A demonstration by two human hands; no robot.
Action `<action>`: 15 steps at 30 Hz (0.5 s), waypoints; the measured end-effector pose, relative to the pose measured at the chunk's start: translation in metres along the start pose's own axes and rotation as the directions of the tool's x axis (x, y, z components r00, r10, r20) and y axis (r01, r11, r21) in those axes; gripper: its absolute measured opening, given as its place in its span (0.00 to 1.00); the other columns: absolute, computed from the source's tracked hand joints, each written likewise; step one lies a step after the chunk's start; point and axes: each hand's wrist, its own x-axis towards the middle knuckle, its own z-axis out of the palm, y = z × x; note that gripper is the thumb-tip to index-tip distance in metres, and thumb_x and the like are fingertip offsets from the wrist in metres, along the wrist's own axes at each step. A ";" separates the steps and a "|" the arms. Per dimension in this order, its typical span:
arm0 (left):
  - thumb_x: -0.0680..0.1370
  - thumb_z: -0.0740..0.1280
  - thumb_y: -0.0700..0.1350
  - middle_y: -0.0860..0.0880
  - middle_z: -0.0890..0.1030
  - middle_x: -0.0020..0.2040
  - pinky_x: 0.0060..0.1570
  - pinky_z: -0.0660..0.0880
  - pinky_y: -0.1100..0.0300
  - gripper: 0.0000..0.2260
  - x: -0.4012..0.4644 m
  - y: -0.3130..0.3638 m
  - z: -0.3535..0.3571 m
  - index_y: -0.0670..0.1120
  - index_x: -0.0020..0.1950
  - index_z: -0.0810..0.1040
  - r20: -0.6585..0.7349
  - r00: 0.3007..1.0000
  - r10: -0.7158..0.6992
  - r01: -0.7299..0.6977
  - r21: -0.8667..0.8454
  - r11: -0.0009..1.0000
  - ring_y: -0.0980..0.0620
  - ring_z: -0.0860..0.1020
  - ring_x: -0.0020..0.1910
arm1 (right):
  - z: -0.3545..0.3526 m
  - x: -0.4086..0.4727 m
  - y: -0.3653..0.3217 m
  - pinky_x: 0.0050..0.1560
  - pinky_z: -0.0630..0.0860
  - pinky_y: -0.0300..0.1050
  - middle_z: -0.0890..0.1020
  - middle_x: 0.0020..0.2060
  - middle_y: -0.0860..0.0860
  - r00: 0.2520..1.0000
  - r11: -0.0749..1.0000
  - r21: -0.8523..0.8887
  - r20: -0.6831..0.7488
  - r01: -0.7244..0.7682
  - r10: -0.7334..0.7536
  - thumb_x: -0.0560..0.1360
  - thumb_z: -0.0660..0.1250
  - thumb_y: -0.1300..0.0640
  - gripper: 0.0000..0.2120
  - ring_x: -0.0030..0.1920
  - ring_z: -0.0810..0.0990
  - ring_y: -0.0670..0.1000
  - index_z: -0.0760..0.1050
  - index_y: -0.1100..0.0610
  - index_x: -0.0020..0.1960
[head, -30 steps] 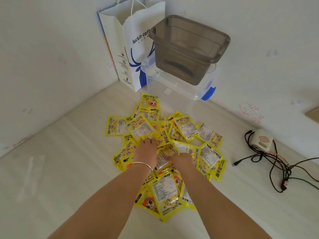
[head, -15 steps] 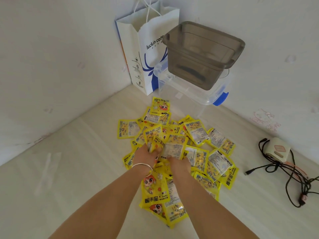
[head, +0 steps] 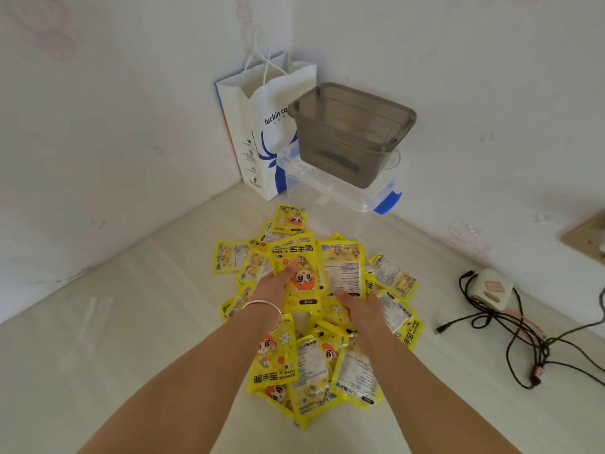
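Your left hand [head: 271,286], a silver bangle [head: 262,306] on its wrist, grips a yellow hand-warmer sachet with a cartoon face [head: 299,273]. The thumb lies across the front and the other fingers are hidden behind it. Your right hand [head: 360,308] holds a second yellow sachet turned to its printed back [head: 343,270] by the lower edge, thumb on top, fingers out of sight beneath.

The two sachets are held side by side, edges touching, over the heap of yellow sachets [head: 314,365] spread on the pale floor [head: 147,355] between and under your forearms.

Beyond the heap, in the corner of the room, a smoky grey translucent plastic tub [head: 350,132] sits on top of a clear plastic storage box with a blue latch [head: 340,191]. Just to their left, a white paper carrier bag with blue print [head: 258,132] stands upright against the wall. Off to the right, well apart from the heap, a small white plug-in device [head: 487,286] lies on the floor amid tangled black cables [head: 537,344].
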 end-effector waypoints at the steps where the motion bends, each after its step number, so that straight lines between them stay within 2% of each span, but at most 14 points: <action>1: 0.68 0.68 0.65 0.47 0.77 0.63 0.67 0.67 0.46 0.37 -0.004 0.002 0.006 0.43 0.69 0.70 0.059 0.998 -0.011 0.013 -0.036 0.999 0.42 0.73 0.64 | -0.003 -0.004 0.000 0.47 0.74 0.51 0.81 0.46 0.51 0.999 1.000 0.012 0.026 0.021 -0.021 0.71 0.73 0.54 0.20 0.43 0.78 0.52 0.71 0.55 0.60; 2: 0.65 0.69 0.66 0.45 0.78 0.62 0.66 0.69 0.45 0.38 -0.008 0.003 0.012 0.43 0.68 0.71 0.117 0.993 -0.020 0.030 -0.080 0.996 0.41 0.75 0.63 | -0.006 -0.009 0.000 0.41 0.73 0.48 0.80 0.41 0.51 0.998 0.999 0.011 0.051 0.038 -0.038 0.71 0.72 0.56 0.18 0.37 0.76 0.50 0.72 0.58 0.59; 4: 0.60 0.70 0.67 0.43 0.78 0.62 0.65 0.69 0.43 0.42 -0.017 0.003 0.023 0.44 0.68 0.72 0.186 0.982 -0.029 0.052 -0.116 0.992 0.40 0.75 0.62 | -0.010 -0.019 0.004 0.32 0.69 0.43 0.80 0.40 0.54 0.994 0.998 -0.047 0.100 0.051 -0.046 0.72 0.70 0.60 0.18 0.31 0.73 0.51 0.72 0.62 0.60; 5: 0.60 0.70 0.67 0.43 0.76 0.65 0.66 0.69 0.42 0.43 -0.021 0.002 0.028 0.44 0.69 0.70 0.206 0.978 -0.026 0.047 -0.098 0.994 0.40 0.74 0.64 | -0.013 -0.023 0.007 0.31 0.68 0.42 0.81 0.40 0.56 0.992 0.997 -0.059 0.120 0.056 -0.049 0.72 0.68 0.61 0.16 0.31 0.72 0.52 0.72 0.61 0.60; 7: 0.65 0.69 0.66 0.42 0.74 0.67 0.66 0.68 0.42 0.40 -0.026 -0.003 0.034 0.44 0.70 0.69 0.234 0.972 -0.013 0.022 -0.033 0.999 0.40 0.72 0.65 | -0.020 -0.032 0.012 0.30 0.68 0.42 0.79 0.34 0.54 0.990 0.998 -0.034 0.136 0.052 -0.046 0.73 0.65 0.65 0.08 0.29 0.71 0.52 0.74 0.58 0.51; 9: 0.69 0.67 0.64 0.42 0.75 0.66 0.60 0.72 0.47 0.35 -0.028 -0.007 0.035 0.42 0.67 0.71 0.255 0.967 -0.004 -0.003 0.025 1.000 0.42 0.75 0.61 | -0.028 -0.040 0.019 0.28 0.66 0.41 0.74 0.28 0.50 0.992 0.999 0.042 0.119 0.029 -0.034 0.72 0.64 0.67 0.08 0.27 0.68 0.50 0.72 0.55 0.42; 10: 0.70 0.67 0.63 0.42 0.75 0.66 0.59 0.73 0.47 0.34 -0.031 -0.009 0.036 0.42 0.67 0.71 0.279 0.960 -0.006 -0.006 0.042 0.999 0.42 0.76 0.59 | -0.032 -0.045 0.022 0.27 0.65 0.41 0.74 0.28 0.51 0.994 0.996 0.091 0.104 0.024 -0.034 0.73 0.64 0.66 0.08 0.26 0.68 0.49 0.71 0.55 0.41; 12: 0.69 0.67 0.64 0.43 0.74 0.67 0.64 0.69 0.45 0.36 -0.037 -0.016 0.037 0.41 0.69 0.69 0.321 0.947 -0.006 -0.033 0.118 0.992 0.42 0.73 0.64 | -0.039 -0.058 0.030 0.29 0.70 0.42 0.79 0.35 0.53 0.996 0.980 0.200 0.082 0.006 -0.023 0.76 0.64 0.60 0.01 0.29 0.74 0.52 0.73 0.56 0.45; 14: 0.68 0.67 0.65 0.43 0.71 0.70 0.69 0.63 0.43 0.39 -0.047 -0.026 0.039 0.42 0.71 0.67 0.392 0.920 -0.006 -0.071 0.182 0.981 0.42 0.68 0.69 | -0.044 -0.071 0.041 0.39 0.80 0.50 0.84 0.42 0.56 0.998 0.954 0.300 0.058 -0.011 -0.007 0.77 0.64 0.55 0.06 0.37 0.83 0.56 0.76 0.57 0.50; 15: 0.68 0.68 0.66 0.43 0.70 0.70 0.70 0.62 0.43 0.40 -0.054 -0.031 0.041 0.42 0.71 0.66 0.423 0.906 -0.012 -0.081 0.199 0.977 0.42 0.66 0.70 | -0.047 -0.077 0.047 0.44 0.81 0.54 0.85 0.44 0.57 0.999 0.943 0.332 0.042 -0.005 -0.010 0.77 0.64 0.55 0.07 0.41 0.84 0.58 0.77 0.57 0.52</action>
